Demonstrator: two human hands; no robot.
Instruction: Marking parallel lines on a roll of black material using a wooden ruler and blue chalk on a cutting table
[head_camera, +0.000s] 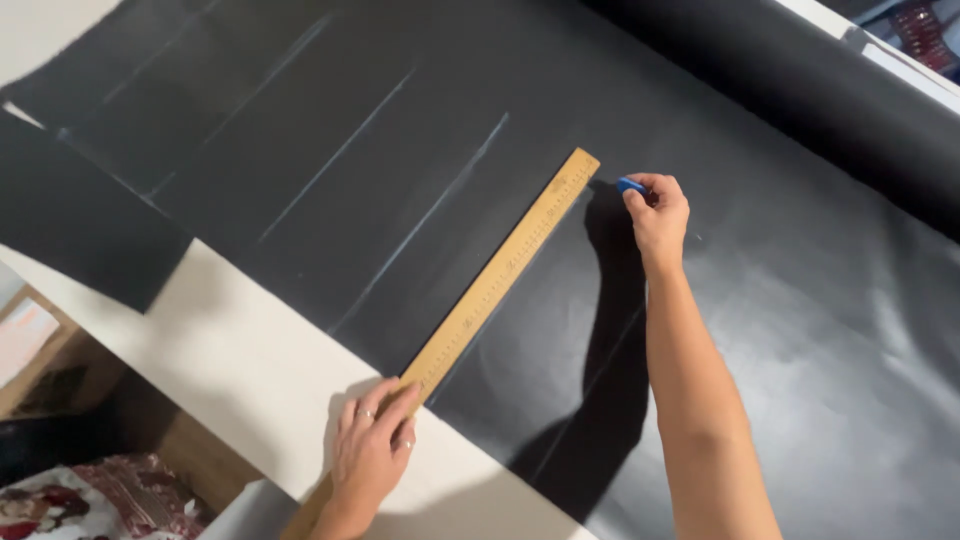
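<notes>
The right hand (658, 212) is closed in a pinch around a small blue piece of tailor's chalk (630, 185), with the chalk's tip set on the black sheet material (780, 330) just beside the far end of the wooden ruler (500, 275). The left hand (372, 450) lies flat with its fingers spread, pressing down on the near end of the ruler where it overhangs the sheet's edge onto the white table (250, 370); it grips nothing, only bears down.

The step in hand appears to be the marking of a straight line along the ruler's right edge, started at the far end. By my judgement, the stroke calls for the chalk to be drawn toward the near end, kept tight against the wood, while the left hand keeps steady pressure so the ruler does not pivot.

The sheet is smooth, matte black with a slight sheen, like leatherette or coated fabric, and spreads flat under the ruler. To the left of the ruler, three pale chalk lines (420, 225) run roughly parallel to it, evenly spaced. Beyond the ruler's far end the material rises into a large roll (800, 90). Well left of the ruler lies a separate dark cut piece (80, 230).
</notes>
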